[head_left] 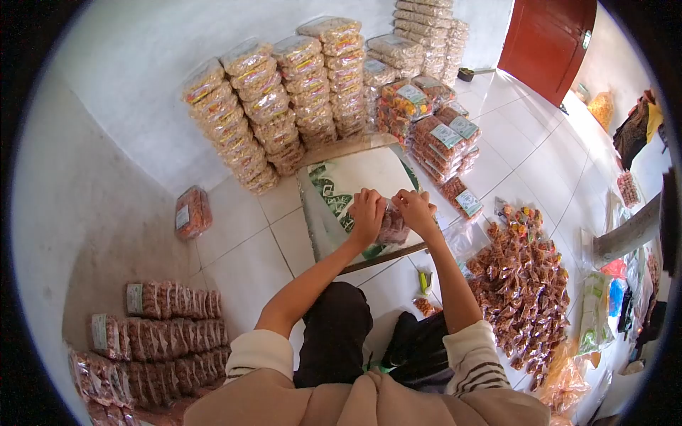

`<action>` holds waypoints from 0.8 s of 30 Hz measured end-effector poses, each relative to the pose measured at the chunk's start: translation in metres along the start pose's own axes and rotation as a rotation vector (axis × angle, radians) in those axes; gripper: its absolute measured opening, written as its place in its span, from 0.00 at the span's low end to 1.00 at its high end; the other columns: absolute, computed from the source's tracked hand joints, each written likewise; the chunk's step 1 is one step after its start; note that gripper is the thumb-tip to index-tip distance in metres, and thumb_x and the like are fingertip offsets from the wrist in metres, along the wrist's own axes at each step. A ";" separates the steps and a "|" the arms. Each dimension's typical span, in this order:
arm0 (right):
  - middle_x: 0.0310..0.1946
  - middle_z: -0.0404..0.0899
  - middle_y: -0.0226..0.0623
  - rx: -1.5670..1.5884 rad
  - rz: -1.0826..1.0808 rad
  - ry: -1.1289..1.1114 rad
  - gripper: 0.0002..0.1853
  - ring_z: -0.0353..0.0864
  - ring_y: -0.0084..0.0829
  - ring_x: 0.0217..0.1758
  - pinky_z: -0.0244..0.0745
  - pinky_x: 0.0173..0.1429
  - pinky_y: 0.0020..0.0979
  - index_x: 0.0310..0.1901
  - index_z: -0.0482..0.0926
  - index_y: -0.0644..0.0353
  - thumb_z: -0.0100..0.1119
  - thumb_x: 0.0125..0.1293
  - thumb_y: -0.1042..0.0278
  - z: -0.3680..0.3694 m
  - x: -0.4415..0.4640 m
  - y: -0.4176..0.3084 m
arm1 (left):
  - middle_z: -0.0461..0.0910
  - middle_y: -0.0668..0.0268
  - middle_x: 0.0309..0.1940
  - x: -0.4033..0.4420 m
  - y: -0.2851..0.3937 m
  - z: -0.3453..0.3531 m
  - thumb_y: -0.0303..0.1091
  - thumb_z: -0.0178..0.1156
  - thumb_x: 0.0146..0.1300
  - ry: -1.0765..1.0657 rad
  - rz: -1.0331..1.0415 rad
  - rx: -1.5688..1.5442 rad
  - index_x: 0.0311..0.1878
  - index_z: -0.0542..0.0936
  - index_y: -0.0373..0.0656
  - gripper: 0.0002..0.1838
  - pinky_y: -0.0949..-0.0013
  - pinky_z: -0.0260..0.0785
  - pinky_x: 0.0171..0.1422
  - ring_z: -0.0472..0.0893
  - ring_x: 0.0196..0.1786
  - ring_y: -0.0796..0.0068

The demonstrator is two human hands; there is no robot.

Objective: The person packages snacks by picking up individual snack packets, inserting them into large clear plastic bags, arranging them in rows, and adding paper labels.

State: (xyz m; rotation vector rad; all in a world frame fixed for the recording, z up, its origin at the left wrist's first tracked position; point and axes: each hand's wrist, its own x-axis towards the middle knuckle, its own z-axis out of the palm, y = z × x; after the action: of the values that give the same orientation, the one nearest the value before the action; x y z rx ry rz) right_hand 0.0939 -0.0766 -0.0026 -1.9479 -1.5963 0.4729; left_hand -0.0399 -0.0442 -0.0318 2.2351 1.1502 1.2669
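A clear plastic bag with reddish-brown packets inside (393, 228) stands on a low board covered with a white and green sheet (376, 170). My left hand (367, 213) is closed at the left side of the bag's upper edge. Opposite it, my right hand (414, 210) pinches the bag's upper edge on the right. The two hands are a short way apart, with the bag's mouth between them. To the right of the board, a loose clear plastic sheet or bag (465, 240) lies on the floor.
Tall stacks of bagged snacks (252, 92) line the wall. Labelled packs (444, 138) are piled behind the board. A large heap of small brown packets (522, 284) lies right. Rows of packs (163, 330) sit lower left, one pack (193, 213) by the wall. A red door (547, 46) stands behind.
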 end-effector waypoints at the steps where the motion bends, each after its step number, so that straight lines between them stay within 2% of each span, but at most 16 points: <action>1: 0.32 0.77 0.36 -0.069 -0.069 0.068 0.12 0.65 0.43 0.45 0.52 0.44 0.51 0.34 0.78 0.54 0.50 0.60 0.56 0.001 -0.003 -0.001 | 0.64 0.60 0.34 0.001 -0.003 0.003 0.36 0.45 0.62 -0.026 0.016 -0.035 0.36 0.68 0.43 0.07 0.57 0.52 0.44 0.64 0.40 0.60; 2: 0.30 0.77 0.34 -0.137 -0.138 0.137 0.12 0.66 0.41 0.42 0.55 0.42 0.46 0.34 0.77 0.55 0.49 0.61 0.56 0.001 -0.005 -0.002 | 0.64 0.60 0.34 0.000 -0.005 0.005 0.36 0.45 0.62 -0.051 0.032 -0.070 0.36 0.68 0.43 0.07 0.55 0.52 0.42 0.64 0.40 0.60; 6: 0.32 0.77 0.37 -0.089 -0.190 0.037 0.12 0.65 0.43 0.43 0.56 0.43 0.46 0.34 0.76 0.55 0.48 0.62 0.57 0.017 0.011 0.024 | 0.65 0.61 0.35 -0.004 -0.003 0.009 0.36 0.45 0.61 -0.004 0.078 -0.046 0.38 0.69 0.44 0.07 0.56 0.53 0.43 0.64 0.39 0.60; 8: 0.31 0.76 0.40 -0.211 -0.330 -0.040 0.12 0.72 0.41 0.42 0.56 0.46 0.46 0.34 0.75 0.57 0.41 0.62 0.64 -0.001 0.004 0.010 | 0.66 0.61 0.35 -0.004 0.006 0.000 0.35 0.48 0.60 -0.039 0.123 -0.057 0.41 0.69 0.43 0.09 0.57 0.54 0.46 0.64 0.41 0.59; 11: 0.31 0.76 0.41 -0.212 -0.315 -0.085 0.12 0.74 0.41 0.38 0.59 0.45 0.41 0.33 0.75 0.60 0.40 0.61 0.67 -0.014 0.001 0.001 | 0.67 0.63 0.37 -0.001 0.003 -0.005 0.33 0.52 0.56 -0.094 0.208 -0.067 0.44 0.69 0.45 0.12 0.58 0.54 0.45 0.65 0.42 0.61; 15: 0.30 0.75 0.41 -0.196 -0.313 -0.177 0.13 0.73 0.43 0.39 0.60 0.45 0.42 0.34 0.75 0.60 0.38 0.62 0.68 -0.014 0.007 0.008 | 0.68 0.65 0.37 0.006 0.000 -0.016 0.34 0.55 0.54 -0.124 0.341 0.026 0.43 0.70 0.45 0.13 0.58 0.55 0.45 0.67 0.42 0.63; 17: 0.30 0.75 0.42 -0.170 -0.308 -0.130 0.13 0.73 0.42 0.39 0.60 0.47 0.43 0.32 0.75 0.60 0.38 0.63 0.66 -0.009 0.007 0.011 | 0.69 0.64 0.37 0.011 0.003 -0.024 0.35 0.55 0.55 -0.161 0.458 0.159 0.40 0.71 0.43 0.11 0.59 0.57 0.45 0.67 0.42 0.62; 21: 0.31 0.75 0.39 -0.141 -0.242 -0.096 0.13 0.71 0.41 0.41 0.60 0.49 0.43 0.32 0.76 0.58 0.43 0.63 0.61 0.005 0.013 0.020 | 0.69 0.64 0.35 0.013 0.006 -0.027 0.36 0.56 0.54 -0.182 0.488 0.230 0.37 0.72 0.43 0.10 0.60 0.57 0.44 0.68 0.41 0.63; 23: 0.33 0.73 0.35 -0.027 -0.095 0.165 0.10 0.68 0.39 0.44 0.59 0.51 0.41 0.32 0.77 0.56 0.53 0.57 0.59 -0.016 -0.007 -0.006 | 0.67 0.63 0.35 0.012 0.003 -0.023 0.35 0.56 0.53 -0.215 0.468 0.265 0.37 0.72 0.43 0.10 0.60 0.56 0.43 0.67 0.41 0.63; 24: 0.33 0.73 0.35 -0.030 -0.094 0.167 0.10 0.68 0.39 0.44 0.59 0.51 0.41 0.32 0.77 0.56 0.53 0.57 0.59 -0.022 -0.009 -0.006 | 0.67 0.63 0.35 0.012 0.004 -0.021 0.35 0.56 0.53 -0.214 0.469 0.262 0.37 0.72 0.43 0.10 0.60 0.56 0.43 0.67 0.41 0.63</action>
State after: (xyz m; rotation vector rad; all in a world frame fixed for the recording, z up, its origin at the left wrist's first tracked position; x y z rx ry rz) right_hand 0.1002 -0.0891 0.0172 -1.8711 -1.5871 0.2426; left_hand -0.0523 -0.0395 -0.0111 2.8753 0.7733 1.0364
